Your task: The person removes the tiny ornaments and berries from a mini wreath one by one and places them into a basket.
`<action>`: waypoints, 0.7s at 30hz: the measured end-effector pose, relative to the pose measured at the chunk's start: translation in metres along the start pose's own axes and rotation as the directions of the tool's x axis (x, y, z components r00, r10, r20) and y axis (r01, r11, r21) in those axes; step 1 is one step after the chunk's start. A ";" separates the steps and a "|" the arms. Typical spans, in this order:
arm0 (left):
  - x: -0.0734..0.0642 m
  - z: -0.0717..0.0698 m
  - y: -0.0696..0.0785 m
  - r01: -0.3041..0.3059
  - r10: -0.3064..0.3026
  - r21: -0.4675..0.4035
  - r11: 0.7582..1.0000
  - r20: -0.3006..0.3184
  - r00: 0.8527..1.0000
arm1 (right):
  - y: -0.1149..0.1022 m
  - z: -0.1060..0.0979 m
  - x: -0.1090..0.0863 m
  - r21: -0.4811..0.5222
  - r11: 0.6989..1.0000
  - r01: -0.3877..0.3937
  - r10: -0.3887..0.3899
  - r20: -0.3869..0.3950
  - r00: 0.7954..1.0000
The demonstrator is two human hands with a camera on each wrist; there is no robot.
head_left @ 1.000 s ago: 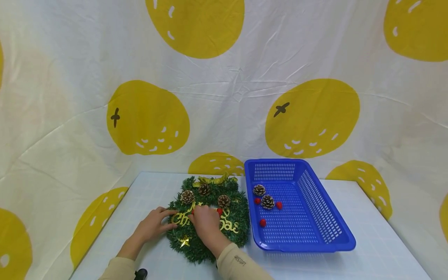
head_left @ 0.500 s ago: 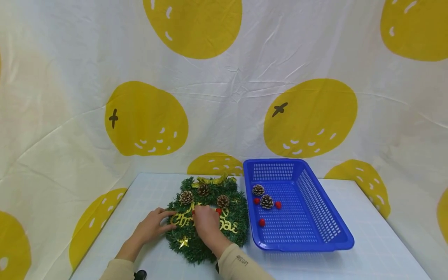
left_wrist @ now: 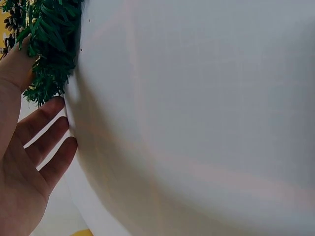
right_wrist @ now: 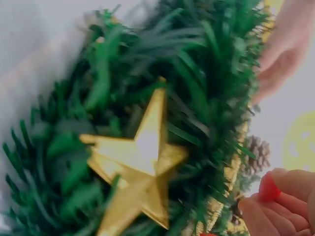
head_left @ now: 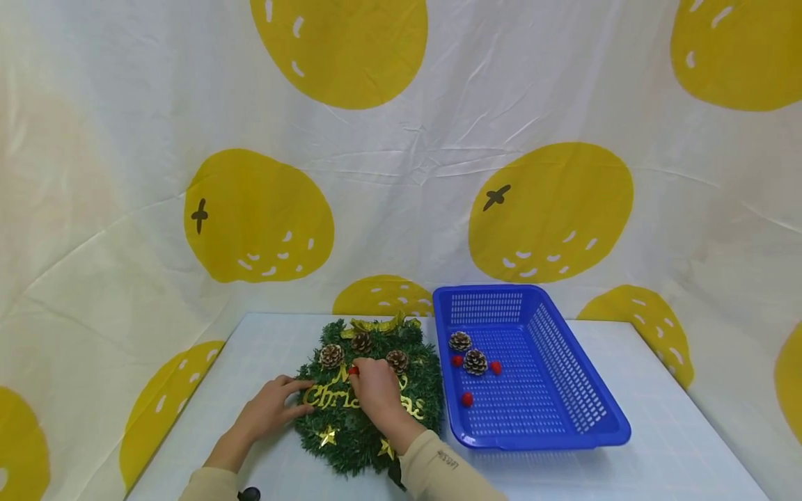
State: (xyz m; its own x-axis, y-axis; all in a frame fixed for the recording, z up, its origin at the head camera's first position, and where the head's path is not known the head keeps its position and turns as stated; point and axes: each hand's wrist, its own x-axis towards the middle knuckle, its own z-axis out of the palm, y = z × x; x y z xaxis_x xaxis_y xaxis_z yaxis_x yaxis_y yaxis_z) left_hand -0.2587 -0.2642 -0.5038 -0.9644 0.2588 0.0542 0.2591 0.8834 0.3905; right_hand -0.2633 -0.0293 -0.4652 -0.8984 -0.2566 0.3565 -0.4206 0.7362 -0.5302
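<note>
A green tinsel wreath [head_left: 351, 445] lies on the table, bearing gold "Christmas" lettering [head_left: 326, 396], gold stars [right_wrist: 142, 167] and several pine cones [head_left: 331, 356]. My left hand [head_left: 266, 409] rests at the wreath's left edge; in the left wrist view its thumb lies against the greenery and the other fingers are extended. Over the wreath's middle, my right hand [head_left: 379, 390] pinches a small red berry [right_wrist: 269, 187] between thumb and fingers. The right hand covers part of the lettering in the head view.
To the right of the wreath stands a blue plastic basket [head_left: 601, 393], holding pine cones [head_left: 475, 362] and several red berries [head_left: 467, 399]. A gold ribbon bow [head_left: 376, 325] tops the wreath. A white cloth with yellow fruit prints [head_left: 401, 209] hangs behind the table.
My right hand has risen slightly from the lettering, and the berry between its fingers now shows. A second gold star has come into sight beside the right wrist. The left hand stays put.
</note>
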 end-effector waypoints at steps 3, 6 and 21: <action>0.000 -0.001 0.001 0.007 -0.007 -0.006 1.000 0.006 1.000 | 0.000 -0.006 0.002 0.031 1.000 0.006 -0.006 -0.008 1.000; -0.001 -0.001 0.002 0.015 -0.015 -0.013 1.000 0.009 1.000 | -0.002 -0.013 0.005 0.078 0.997 -0.008 0.008 -0.008 1.000; -0.002 -0.002 0.002 0.000 0.000 0.001 1.000 0.000 1.000 | -0.004 -0.063 0.034 0.277 0.954 -0.115 0.113 0.024 0.993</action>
State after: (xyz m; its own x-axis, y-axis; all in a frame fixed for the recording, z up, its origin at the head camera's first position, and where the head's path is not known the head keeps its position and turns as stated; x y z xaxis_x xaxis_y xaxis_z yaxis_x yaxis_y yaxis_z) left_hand -0.2564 -0.2640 -0.5014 -0.9644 0.2586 0.0546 0.2590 0.8837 0.3897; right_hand -0.2839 -0.0019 -0.4029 -0.9430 -0.1865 0.2755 -0.3325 0.5582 -0.7601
